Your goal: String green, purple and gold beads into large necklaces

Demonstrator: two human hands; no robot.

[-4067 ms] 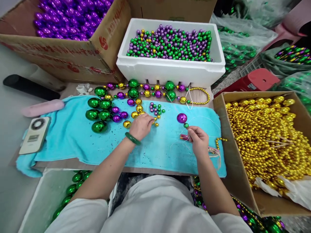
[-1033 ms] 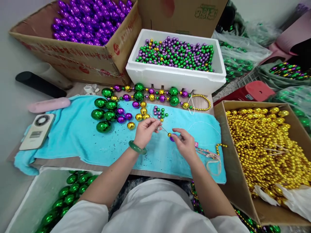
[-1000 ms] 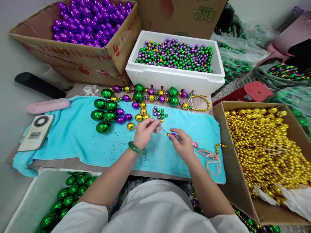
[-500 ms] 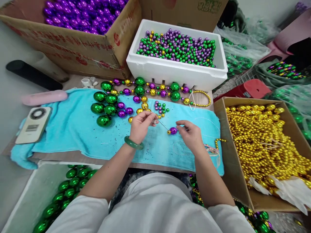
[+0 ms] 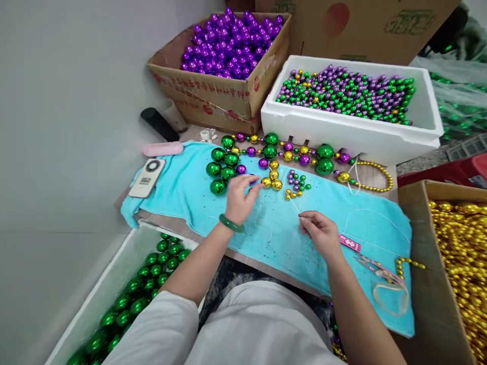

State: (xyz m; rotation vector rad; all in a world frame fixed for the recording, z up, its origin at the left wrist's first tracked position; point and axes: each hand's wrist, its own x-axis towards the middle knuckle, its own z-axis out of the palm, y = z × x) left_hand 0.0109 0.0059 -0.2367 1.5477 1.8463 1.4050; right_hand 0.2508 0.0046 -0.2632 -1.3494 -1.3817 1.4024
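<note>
My left hand (image 5: 242,198), with a green bangle (image 5: 231,223) on its wrist, reaches over the blue towel with thumb and fingers apart. Close to its fingertips are large gold beads (image 5: 274,175) and purple beads (image 5: 263,163); it hides part of the purple group. Large green beads (image 5: 218,186) lie just left of it. My right hand (image 5: 321,234) is closed in a pinch on a thin, straight, pale needle (image 5: 294,205), whose far end points at some small gold beads (image 5: 289,195). Small purple and green beads (image 5: 298,178) lie behind those. The purple bead seen earlier by my right hand is out of sight.
A finished-looking bead strand (image 5: 288,156) lies along the back of the blue towel (image 5: 266,243). Behind stand a white foam box (image 5: 353,124) and a carton (image 5: 213,104) of purple beads. Scissors (image 5: 371,264) lie right; a phone-like device (image 5: 147,177) lies left.
My view has swung left. The needle has passed from my left hand to my right. My left hand has let go and moved toward the larger beads, fingers spread.
</note>
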